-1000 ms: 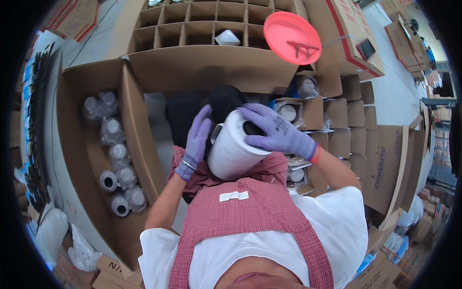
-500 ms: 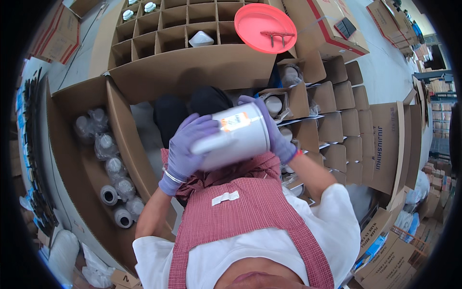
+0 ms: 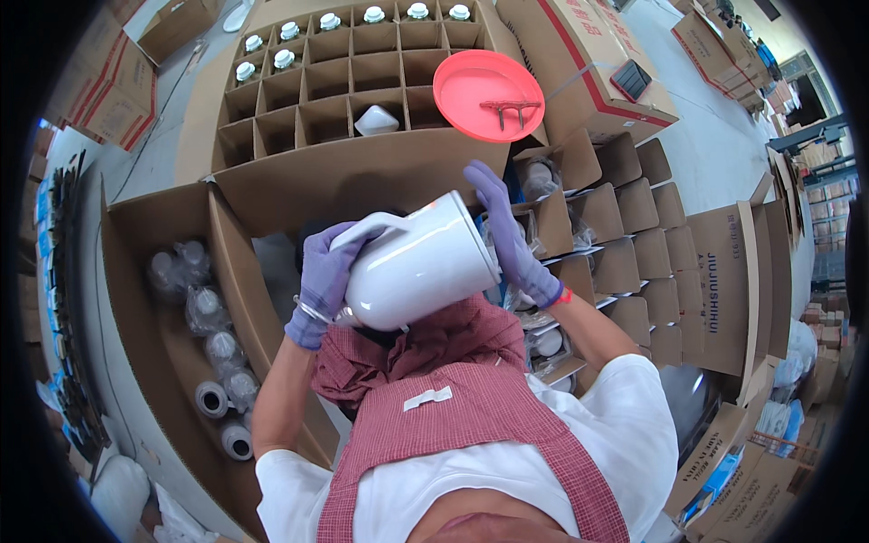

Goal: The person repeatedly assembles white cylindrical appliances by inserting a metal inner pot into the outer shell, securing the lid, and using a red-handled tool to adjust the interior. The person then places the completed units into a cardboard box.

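A glossy white vacuum jug (image 3: pixel 412 271) with a side handle lies tilted across my lap, its flat base toward the right. My left hand (image 3: pixel 328 276) is closed round the jug's handle end, near its narrow top. Beside the base, my right hand (image 3: pixel 513 237) has its fingers stretched out; whether the palm touches the jug, I cannot tell. Both hands wear purple gloves.
Ahead stands a divided carton (image 3: pixel 308 149) with several white-capped bottles and a white cone (image 3: pixel 377 120). A red round tray (image 3: pixel 462 90) holds a red two-pronged piece (image 3: pixel 509 110). Wrapped flasks fill part of the left carton (image 3: pixel 154 362); more sit among the right carton's dividers (image 3: pixel 625 213).
The jug has turned, so its printed label no longer shows and its handle is on the upper side. My right fingers have straightened away from it. The view has shifted slightly forward.
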### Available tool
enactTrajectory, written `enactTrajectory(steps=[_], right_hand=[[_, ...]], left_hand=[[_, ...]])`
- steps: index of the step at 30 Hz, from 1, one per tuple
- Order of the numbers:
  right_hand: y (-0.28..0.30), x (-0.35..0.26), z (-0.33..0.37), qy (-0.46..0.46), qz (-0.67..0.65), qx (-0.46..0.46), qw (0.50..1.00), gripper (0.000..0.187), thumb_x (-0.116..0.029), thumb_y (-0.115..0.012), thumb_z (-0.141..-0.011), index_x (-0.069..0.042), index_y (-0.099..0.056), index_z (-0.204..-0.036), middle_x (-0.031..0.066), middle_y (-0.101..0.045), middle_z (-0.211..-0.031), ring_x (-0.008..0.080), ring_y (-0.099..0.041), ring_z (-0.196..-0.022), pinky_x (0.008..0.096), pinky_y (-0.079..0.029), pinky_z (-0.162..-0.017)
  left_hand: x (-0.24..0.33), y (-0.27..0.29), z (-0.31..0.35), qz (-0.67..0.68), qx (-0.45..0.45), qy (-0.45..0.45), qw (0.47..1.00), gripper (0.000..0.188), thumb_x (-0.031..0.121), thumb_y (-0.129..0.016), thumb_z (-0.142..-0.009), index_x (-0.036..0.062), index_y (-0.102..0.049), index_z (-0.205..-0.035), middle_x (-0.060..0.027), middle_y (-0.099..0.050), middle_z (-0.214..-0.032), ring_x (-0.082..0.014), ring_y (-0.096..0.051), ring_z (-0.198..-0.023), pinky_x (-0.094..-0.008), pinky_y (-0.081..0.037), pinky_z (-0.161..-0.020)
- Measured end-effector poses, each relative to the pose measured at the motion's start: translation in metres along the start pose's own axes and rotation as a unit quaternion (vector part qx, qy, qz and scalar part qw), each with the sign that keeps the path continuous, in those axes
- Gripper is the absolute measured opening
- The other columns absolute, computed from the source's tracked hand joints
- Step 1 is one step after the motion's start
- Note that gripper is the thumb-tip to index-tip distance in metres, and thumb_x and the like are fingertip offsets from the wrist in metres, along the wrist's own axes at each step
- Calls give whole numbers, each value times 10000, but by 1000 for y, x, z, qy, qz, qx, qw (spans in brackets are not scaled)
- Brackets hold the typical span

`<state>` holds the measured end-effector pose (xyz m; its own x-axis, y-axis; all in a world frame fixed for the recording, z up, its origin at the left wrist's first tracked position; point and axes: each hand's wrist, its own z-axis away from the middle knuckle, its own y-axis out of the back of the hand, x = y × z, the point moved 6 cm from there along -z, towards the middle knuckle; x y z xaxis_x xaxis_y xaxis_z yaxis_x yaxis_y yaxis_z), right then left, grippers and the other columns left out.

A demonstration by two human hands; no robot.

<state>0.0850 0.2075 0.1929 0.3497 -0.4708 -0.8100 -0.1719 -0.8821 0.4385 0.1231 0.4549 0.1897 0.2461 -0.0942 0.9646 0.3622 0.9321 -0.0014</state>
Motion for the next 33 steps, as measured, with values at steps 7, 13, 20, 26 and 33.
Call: enactTrajectory(steps=[7,13,20,26,33], right_hand=[[-23,29,-5,-380,-443,-24,811,672,-443,-531,-949,-5,-395,-1441,168,-451,-1437,271,-459,-1323,359,-296,-1159],[-12,-6,-17,6,-174,-131,976,495,-315,-455,-1005,-42,-449,-1418,150,-372,-1497,253,-363,-1398,345,-278,-1167],[-32,37,-28,-176,-266,-128,939,527,-366,-349,-1058,-28,-377,-1460,141,-417,-1469,231,-406,-1369,350,-315,-1150],[-9,-45,-55,51,-191,-203,959,727,-338,-633,-779,-87,-465,-1439,172,-316,-1538,349,-285,-1441,455,-220,-1186],[-14,-12,-90,34,-224,-152,962,715,-377,-692,-768,-84,-511,-1395,173,-427,-1454,336,-431,-1345,497,-333,-1114]], left_hand=[[46,-32,8,-247,-6,-405,880,305,2,-587,-771,19,-726,-1042,-118,-730,-1011,-305,-683,-1025,-417,-483,-1012],[0,-5,-7,-52,38,-190,980,305,-4,-582,-794,2,-714,-1069,-111,-734,-1000,-230,-696,-984,-369,-512,-960],[39,-13,-1,-231,6,-397,888,337,58,-613,-683,15,-708,-1005,-140,-722,-1044,-334,-660,-1097,-458,-416,-1085],[-7,24,-23,63,79,-86,991,240,26,-547,-894,-55,-709,-1052,-86,-730,-957,-141,-663,-876,-274,-526,-827],[-5,44,-22,43,191,-151,969,242,102,-559,-947,-49,-699,-1074,-75,-721,-976,-135,-657,-881,-277,-516,-828]])
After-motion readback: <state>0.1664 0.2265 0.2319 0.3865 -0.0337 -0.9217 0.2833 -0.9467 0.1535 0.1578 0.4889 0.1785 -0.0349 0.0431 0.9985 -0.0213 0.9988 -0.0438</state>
